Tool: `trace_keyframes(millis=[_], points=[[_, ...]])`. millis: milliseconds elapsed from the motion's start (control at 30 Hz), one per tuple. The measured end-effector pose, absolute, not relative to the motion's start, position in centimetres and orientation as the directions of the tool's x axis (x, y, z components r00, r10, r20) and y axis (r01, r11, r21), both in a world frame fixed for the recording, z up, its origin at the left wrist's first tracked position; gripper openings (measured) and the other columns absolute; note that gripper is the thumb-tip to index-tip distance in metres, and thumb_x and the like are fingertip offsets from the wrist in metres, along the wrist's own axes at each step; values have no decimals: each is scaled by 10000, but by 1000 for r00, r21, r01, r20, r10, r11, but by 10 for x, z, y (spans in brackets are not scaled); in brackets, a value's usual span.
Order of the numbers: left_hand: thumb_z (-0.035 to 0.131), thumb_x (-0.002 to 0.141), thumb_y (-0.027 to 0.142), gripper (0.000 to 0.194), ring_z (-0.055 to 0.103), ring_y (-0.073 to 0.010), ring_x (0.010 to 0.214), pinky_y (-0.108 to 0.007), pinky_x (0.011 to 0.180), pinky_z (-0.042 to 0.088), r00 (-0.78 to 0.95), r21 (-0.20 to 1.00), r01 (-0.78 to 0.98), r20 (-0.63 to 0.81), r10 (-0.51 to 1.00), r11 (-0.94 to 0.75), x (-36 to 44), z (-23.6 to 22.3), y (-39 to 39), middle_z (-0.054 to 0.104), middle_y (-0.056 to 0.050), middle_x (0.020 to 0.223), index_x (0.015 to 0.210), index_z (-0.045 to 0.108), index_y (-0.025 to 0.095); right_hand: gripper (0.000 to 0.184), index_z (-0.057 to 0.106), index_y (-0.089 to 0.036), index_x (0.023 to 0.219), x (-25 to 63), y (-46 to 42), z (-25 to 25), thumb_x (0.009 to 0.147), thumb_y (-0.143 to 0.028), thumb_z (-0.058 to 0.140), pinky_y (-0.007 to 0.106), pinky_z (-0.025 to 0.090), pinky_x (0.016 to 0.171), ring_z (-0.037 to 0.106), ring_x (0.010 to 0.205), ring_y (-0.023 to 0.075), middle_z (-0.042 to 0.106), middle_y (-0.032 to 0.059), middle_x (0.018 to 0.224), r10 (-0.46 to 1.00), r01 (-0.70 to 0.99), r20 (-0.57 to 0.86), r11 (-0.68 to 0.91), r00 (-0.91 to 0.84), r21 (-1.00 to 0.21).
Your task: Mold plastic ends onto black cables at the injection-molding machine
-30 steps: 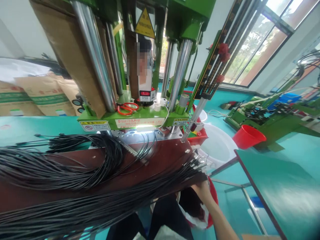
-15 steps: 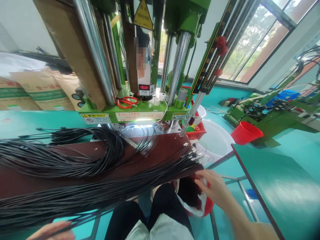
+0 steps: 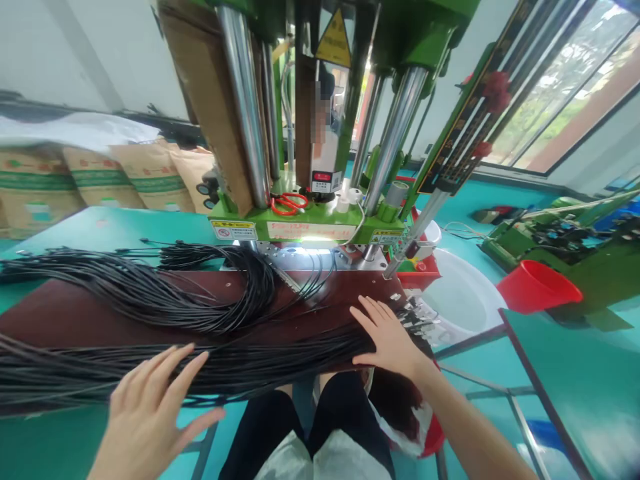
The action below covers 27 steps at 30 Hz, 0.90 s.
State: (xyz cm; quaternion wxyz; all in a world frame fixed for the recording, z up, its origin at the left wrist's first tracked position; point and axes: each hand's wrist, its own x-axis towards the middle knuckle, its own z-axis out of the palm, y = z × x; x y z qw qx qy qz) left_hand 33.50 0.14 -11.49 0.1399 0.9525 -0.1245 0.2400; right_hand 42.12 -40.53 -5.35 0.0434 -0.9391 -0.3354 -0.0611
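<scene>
A long bundle of black cables (image 3: pixel 280 360) lies along the front of the brown work board (image 3: pixel 320 320), with connector ends (image 3: pixel 419 317) gathered at its right. My right hand (image 3: pixel 387 337) is over the bundle near those ends, fingers spread; whether it presses on the cables I cannot tell. At the bundle's left part, my left hand (image 3: pixel 157 407) has its fingers apart and nothing in them. Behind lies a second, curved bundle of black cables (image 3: pixel 240 300). A few cables run from there under the green press (image 3: pixel 285 230).
Orange-handled scissors (image 3: pixel 289 203) rest on the press. Below the board's right end stands a lined red bin (image 3: pixel 434 437). A white tub (image 3: pixel 463 293), a red bucket (image 3: pixel 539 287) and a green table (image 3: pixel 575 380) are to the right. Paper sacks (image 3: pixel 150 180) stand at back left.
My left hand has risen from the lower edge to the front bundle, its fingers now spread. My right hand has moved up and left from above the bin onto the cables. The view has shifted left.
</scene>
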Motion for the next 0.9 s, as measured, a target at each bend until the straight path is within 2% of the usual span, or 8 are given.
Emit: trace_keyframes(millis=[133,233,300,367,500,600,733,900], points=[[520,635,676,816,387,-360,1192,-498,1016,176,801,-68,-409,451,-393,-910,349,-106,3,489,-181,1267,1242,468,134,925,354,-151,1334,434,-408,-54,605,-656,616,449,337,948,443,1113,304,497,155,1223,613,623,131,-780,779,-55],[489,685,652,711,514,-296,1035,-433,954,266,810,-136,-423,386,-442,-896,367,-100,12,593,-137,1138,1197,520,159,638,578,-133,1081,444,-407,-60,684,-632,562,411,405,810,522,887,277,594,120,929,617,622,149,-783,773,15],[471,718,630,616,542,-256,965,-376,882,323,813,-149,-442,349,-466,-884,378,-93,16,624,-111,1068,1119,573,173,497,626,-139,877,449,-407,-64,733,-604,529,381,408,748,519,805,255,581,103,820,630,628,146,-776,763,65],[460,752,593,525,553,-224,915,-330,812,356,813,-147,-457,331,-479,-877,387,-87,16,637,-93,1010,1036,606,176,456,618,-144,809,452,-408,-62,737,-587,540,369,402,732,510,788,245,568,97,801,623,621,142,-781,770,59],[490,757,557,462,559,-209,869,-314,769,375,802,-133,-457,365,-472,-879,393,-86,15,640,-81,949,979,602,167,452,588,-174,991,455,-402,-41,707,-525,615,360,398,800,505,889,234,570,79,941,613,615,75,-766,786,-185],[547,736,519,452,555,-231,904,-354,822,375,765,-145,-446,450,-461,-883,387,-95,12,637,-90,961,1012,586,163,369,570,-183,1064,458,-381,-24,797,-437,547,315,396,815,516,911,198,589,61,957,596,577,48,-751,802,-322],[601,706,433,461,513,-303,995,-446,864,371,716,-125,-364,596,-363,-923,371,-103,-4,604,-136,1027,1070,557,153,325,662,-176,771,466,-334,-28,812,-462,513,299,397,687,560,760,197,628,51,751,479,472,8,-863,878,-180],[651,669,341,466,459,-342,1088,-515,922,351,621,-50,-386,724,-299,-921,357,-90,-43,554,-165,1084,1080,532,157,432,671,-153,777,472,-299,-45,808,-535,473,310,391,650,609,750,219,668,85,812,380,379,-15,-924,925,-43]])
